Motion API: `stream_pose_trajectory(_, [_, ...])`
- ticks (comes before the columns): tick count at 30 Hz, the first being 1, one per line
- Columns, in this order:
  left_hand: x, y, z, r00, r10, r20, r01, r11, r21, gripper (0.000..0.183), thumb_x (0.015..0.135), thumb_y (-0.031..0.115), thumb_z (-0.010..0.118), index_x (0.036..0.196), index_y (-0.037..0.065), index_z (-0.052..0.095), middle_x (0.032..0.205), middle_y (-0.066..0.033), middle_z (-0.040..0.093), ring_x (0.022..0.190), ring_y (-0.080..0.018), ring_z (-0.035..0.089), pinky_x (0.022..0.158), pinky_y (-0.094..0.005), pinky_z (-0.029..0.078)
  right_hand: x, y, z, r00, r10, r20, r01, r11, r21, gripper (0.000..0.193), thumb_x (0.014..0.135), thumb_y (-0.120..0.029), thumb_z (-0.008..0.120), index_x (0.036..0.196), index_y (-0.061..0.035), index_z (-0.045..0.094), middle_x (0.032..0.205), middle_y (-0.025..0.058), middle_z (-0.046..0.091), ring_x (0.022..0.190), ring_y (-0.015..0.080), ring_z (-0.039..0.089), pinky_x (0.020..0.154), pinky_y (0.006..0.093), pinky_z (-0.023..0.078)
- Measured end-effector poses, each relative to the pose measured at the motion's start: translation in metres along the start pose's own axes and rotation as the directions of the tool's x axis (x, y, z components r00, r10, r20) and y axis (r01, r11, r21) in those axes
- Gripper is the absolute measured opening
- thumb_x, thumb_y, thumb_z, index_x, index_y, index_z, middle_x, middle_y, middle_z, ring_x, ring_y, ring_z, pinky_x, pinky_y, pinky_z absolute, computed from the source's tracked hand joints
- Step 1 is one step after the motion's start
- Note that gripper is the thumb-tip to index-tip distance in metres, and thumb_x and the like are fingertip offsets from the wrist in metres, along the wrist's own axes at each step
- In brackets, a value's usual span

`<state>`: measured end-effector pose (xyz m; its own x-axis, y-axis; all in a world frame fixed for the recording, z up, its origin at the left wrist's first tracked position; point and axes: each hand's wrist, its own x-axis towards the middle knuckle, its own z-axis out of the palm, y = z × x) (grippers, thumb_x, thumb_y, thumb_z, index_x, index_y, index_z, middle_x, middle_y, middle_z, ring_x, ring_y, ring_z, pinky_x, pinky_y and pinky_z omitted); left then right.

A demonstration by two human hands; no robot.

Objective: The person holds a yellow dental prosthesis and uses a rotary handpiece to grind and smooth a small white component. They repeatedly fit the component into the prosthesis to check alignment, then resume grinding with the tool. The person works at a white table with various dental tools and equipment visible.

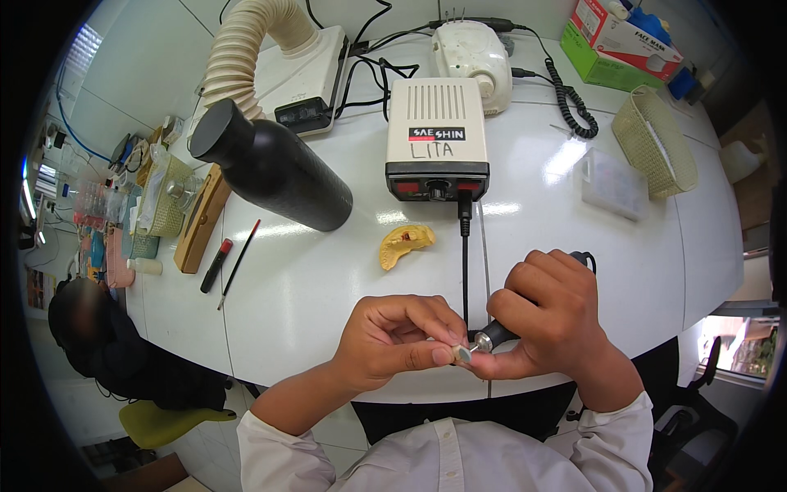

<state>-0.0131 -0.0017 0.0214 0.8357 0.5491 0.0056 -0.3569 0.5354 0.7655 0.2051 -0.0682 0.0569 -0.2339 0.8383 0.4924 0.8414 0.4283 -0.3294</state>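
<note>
Right hand (548, 316) grips handpiece (495, 334); left hand (398, 336) pinches its tip. Ahead on worktop (328, 279): yellow dental cast (406, 243), control box (437, 138), black bottle (275, 164).

The scene is viewed from one head-worn fisheye camera, aimed steeply down and close over the white desk (311, 287); straight edges are bent toward the rim.

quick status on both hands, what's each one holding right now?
Left hand: closed, fingers pinching a small pale piece at the tool tip.
Right hand: closed around the black rotary handpiece, its tip against the piece.
</note>
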Motion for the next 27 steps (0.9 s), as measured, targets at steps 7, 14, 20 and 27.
stream_pose_trajectory(7, [-0.0001, -0.0002, -0.0006, 1.000, 0.001, 0.004, -0.001, 1.000, -0.010, 0.009, 0.087, -0.004, 0.072, 0.094, -0.001, 0.068, 0.101, -0.0165, 0.066, 0.094, -0.0182, 0.065, 0.087, -0.0310, 0.053, 0.0007, -0.0003, 0.0008, 1.000, -0.005, 0.000, 0.005, 1.000, 0.001, 0.050, 0.071, -0.056, 0.077, 0.063, -0.0128, 0.054, 0.062, 0.0003, 0.040, 0.054, 0.0178, 0.044, 0.051, 0.0314, 0.032])
stream_pose_trajectory(14, [0.0008, 0.0043, 0.0066, 0.997, -0.004, -0.072, 0.006, 1.000, 0.028, 0.011, 0.082, -0.002, 0.076, 0.089, 0.002, 0.069, 0.091, -0.0169, 0.068, 0.088, -0.0212, 0.062, 0.081, -0.0347, 0.051, -0.0008, 0.0011, 0.0037, 0.998, 0.023, -0.051, -0.022, 1.000, 0.019, 0.052, 0.071, -0.057, 0.077, 0.064, -0.0115, 0.053, 0.062, 0.0010, 0.039, 0.054, 0.0181, 0.043, 0.050, 0.0320, 0.031])
stream_pose_trajectory(20, [0.0004, 0.0013, 0.0005, 0.999, 0.038, 0.013, -0.039, 0.999, 0.014, 0.010, 0.086, -0.006, 0.072, 0.093, 0.000, 0.068, 0.099, -0.0175, 0.067, 0.092, -0.0187, 0.065, 0.088, -0.0320, 0.052, -0.0006, 0.0006, 0.0028, 1.000, 0.008, -0.027, -0.007, 0.999, 0.034, 0.051, 0.071, -0.056, 0.077, 0.065, -0.0117, 0.053, 0.062, 0.0009, 0.040, 0.054, 0.0181, 0.044, 0.051, 0.0317, 0.032])
stream_pose_trajectory(27, [0.0008, 0.0021, 0.0018, 1.000, 0.023, 0.012, -0.023, 1.000, 0.012, 0.009, 0.086, -0.006, 0.071, 0.092, 0.000, 0.066, 0.099, -0.0178, 0.067, 0.094, -0.0193, 0.065, 0.089, -0.0327, 0.053, -0.0008, 0.0002, 0.0019, 1.000, -0.004, 0.002, 0.003, 0.999, 0.035, 0.047, 0.071, -0.054, 0.077, 0.065, -0.0126, 0.054, 0.062, 0.0006, 0.041, 0.055, 0.0180, 0.045, 0.051, 0.0313, 0.033])
